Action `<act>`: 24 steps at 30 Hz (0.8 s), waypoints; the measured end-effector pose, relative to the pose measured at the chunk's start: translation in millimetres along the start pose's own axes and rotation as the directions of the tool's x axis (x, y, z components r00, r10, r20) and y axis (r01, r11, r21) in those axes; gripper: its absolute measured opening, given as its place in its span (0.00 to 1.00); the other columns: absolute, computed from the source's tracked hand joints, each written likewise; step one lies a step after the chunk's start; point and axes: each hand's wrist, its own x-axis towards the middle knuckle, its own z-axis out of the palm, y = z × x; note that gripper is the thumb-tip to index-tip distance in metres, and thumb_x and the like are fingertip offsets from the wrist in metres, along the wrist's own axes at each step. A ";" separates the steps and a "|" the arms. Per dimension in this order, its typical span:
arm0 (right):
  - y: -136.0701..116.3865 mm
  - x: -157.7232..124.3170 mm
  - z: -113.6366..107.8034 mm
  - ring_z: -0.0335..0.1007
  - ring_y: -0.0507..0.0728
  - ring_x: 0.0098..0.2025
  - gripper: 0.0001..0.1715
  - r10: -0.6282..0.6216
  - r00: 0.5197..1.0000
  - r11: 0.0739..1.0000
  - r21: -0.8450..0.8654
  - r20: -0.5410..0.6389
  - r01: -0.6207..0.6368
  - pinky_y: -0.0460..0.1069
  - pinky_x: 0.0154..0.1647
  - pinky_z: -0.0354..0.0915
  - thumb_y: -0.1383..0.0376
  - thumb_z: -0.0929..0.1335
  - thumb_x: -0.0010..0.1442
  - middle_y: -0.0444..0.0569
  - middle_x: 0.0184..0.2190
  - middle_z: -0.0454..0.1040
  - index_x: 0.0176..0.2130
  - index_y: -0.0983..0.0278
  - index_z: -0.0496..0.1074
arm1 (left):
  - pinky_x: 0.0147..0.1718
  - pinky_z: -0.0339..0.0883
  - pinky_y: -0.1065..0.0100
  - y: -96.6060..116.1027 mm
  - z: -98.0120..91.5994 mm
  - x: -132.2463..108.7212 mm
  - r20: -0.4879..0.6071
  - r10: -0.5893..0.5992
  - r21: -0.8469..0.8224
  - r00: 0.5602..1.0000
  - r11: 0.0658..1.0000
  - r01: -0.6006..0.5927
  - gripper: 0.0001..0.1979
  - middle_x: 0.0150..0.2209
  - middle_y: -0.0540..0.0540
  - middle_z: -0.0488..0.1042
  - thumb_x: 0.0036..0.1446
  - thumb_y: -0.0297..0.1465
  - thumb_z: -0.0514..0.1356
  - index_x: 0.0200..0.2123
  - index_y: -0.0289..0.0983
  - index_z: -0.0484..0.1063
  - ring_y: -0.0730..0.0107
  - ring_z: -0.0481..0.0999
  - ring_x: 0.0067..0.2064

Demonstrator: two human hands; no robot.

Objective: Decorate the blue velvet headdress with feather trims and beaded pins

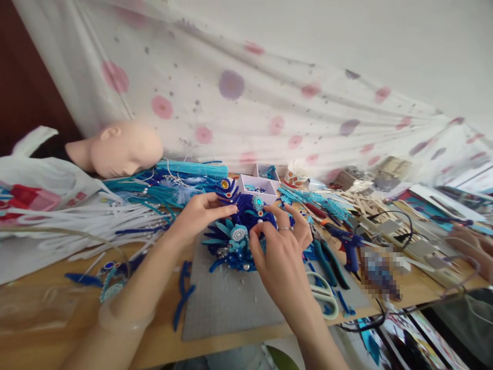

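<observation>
A blue headpiece (pixel 234 246) of dark blue and turquoise fuzzy petals, pearls and jewelled brooches stands on a grey mat (pixel 219 313). My left hand (pixel 198 216) grips its upper left part, thumb in front and fingers behind, beside an orange-and-blue jewel (pixel 225 184). On its right side, my right hand (pixel 283 244), wearing a ring, has thumb and index finger pinched together near a pearl below a turquoise gem brooch (pixel 258 203). Whatever lies between those fingertips is too small to make out. The other right fingers are bent and spread.
Right of the mat are pliers (pixel 329 259), pale-handled scissors (pixel 323 294) and a blue glue gun (pixel 348 244) with cables and power strips. Small white boxes (pixel 256 187) stand behind. A mannequin head (pixel 119 149) lies back left near white stems (pixel 77 226). Another person's hand (pixel 470 244) is far right.
</observation>
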 end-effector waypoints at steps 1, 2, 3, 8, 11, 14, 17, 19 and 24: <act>2.3 0.0 -1.0 0.55 0.78 0.63 0.09 -0.020 1.000 1.000 0.013 -0.017 0.021 0.73 0.55 0.55 0.67 0.64 0.65 0.62 0.56 0.69 0.34 0.65 0.72 | 0.38 0.67 0.67 -0.6 -0.7 -0.4 -0.004 -0.002 -0.001 1.000 1.000 0.002 0.15 0.31 0.50 0.81 0.41 0.39 0.74 0.33 0.40 0.81 0.69 0.76 0.34; 4.7 -0.1 -2.7 0.55 0.76 0.62 0.09 -0.042 0.998 0.999 0.031 -0.037 0.043 0.72 0.55 0.55 0.67 0.64 0.65 0.61 0.55 0.70 0.35 0.65 0.72 | 0.38 0.67 0.67 -1.2 -1.3 -0.6 -0.010 -0.002 -0.004 1.000 1.000 0.002 0.15 0.31 0.50 0.81 0.41 0.39 0.74 0.33 0.39 0.81 0.69 0.76 0.34; 7.2 -0.2 -5.1 0.57 0.74 0.61 0.08 -0.067 0.996 0.996 0.051 -0.056 0.070 0.70 0.56 0.55 0.67 0.63 0.66 0.61 0.54 0.70 0.36 0.65 0.71 | 0.37 0.67 0.68 -1.7 -1.8 -0.7 -0.016 -0.001 -0.011 1.000 1.000 0.001 0.15 0.31 0.50 0.81 0.41 0.39 0.74 0.32 0.39 0.81 0.70 0.76 0.33; 20.3 0.5 -23.3 0.58 0.64 0.55 0.07 -0.140 0.981 0.986 0.067 -0.135 0.150 0.62 0.57 0.54 0.70 0.61 0.67 0.57 0.47 0.70 0.36 0.63 0.66 | 0.35 0.67 0.68 -4.8 -2.8 -0.4 -0.039 0.006 -0.048 0.999 0.999 -0.008 0.16 0.32 0.49 0.81 0.40 0.39 0.74 0.33 0.38 0.81 0.69 0.76 0.33; 33.5 1.6 -35.0 0.59 0.62 0.52 0.11 -0.090 0.973 0.987 0.108 -0.211 0.115 0.59 0.53 0.54 0.70 0.60 0.67 0.53 0.43 0.72 0.32 0.62 0.65 | 0.37 0.67 0.68 -6.8 -2.9 -0.3 -0.041 0.020 -0.056 0.999 0.998 -0.023 0.16 0.33 0.49 0.82 0.40 0.39 0.75 0.33 0.39 0.81 0.69 0.76 0.34; 53.4 1.1 -46.2 0.63 0.60 0.43 0.15 -0.018 0.928 0.986 0.150 -0.371 0.079 0.58 0.48 0.55 0.69 0.59 0.65 0.50 0.34 0.72 0.27 0.62 0.64 | 0.39 0.68 0.67 -8.6 -2.6 -0.2 -0.041 0.035 -0.062 0.999 0.997 -0.037 0.16 0.33 0.49 0.82 0.40 0.38 0.75 0.34 0.39 0.81 0.68 0.77 0.35; 77.0 -1.7 -55.5 0.64 0.58 0.38 0.20 0.060 0.885 0.993 0.118 -0.462 -0.006 0.57 0.47 0.57 0.65 0.61 0.66 0.48 0.30 0.73 0.23 0.62 0.65 | 0.37 0.68 0.67 -9.9 -1.7 0.1 -0.061 0.036 -0.072 0.998 0.997 -0.040 0.16 0.33 0.49 0.82 0.40 0.38 0.75 0.33 0.39 0.81 0.68 0.77 0.34; 92.6 -4.6 -59.7 0.66 0.59 0.38 0.24 0.135 0.855 0.990 0.100 -0.501 -0.097 0.57 0.47 0.59 0.60 0.63 0.67 0.48 0.28 0.74 0.20 0.61 0.66 | 0.37 0.69 0.68 -10.3 -0.9 0.1 -0.089 0.043 -0.081 0.995 0.995 -0.050 0.15 0.33 0.50 0.82 0.39 0.38 0.75 0.32 0.39 0.81 0.69 0.77 0.34; 116.1 -16.5 -61.5 0.72 0.65 0.50 0.22 0.256 0.854 0.966 0.139 -0.453 -0.216 0.61 0.50 0.64 0.52 0.69 0.61 0.54 0.45 0.78 0.51 0.60 0.74 | 0.39 0.70 0.68 -10.2 2.9 -1.8 -0.151 0.069 -0.026 0.986 0.997 -0.074 0.15 0.32 0.49 0.82 0.40 0.38 0.75 0.30 0.39 0.80 0.68 0.78 0.34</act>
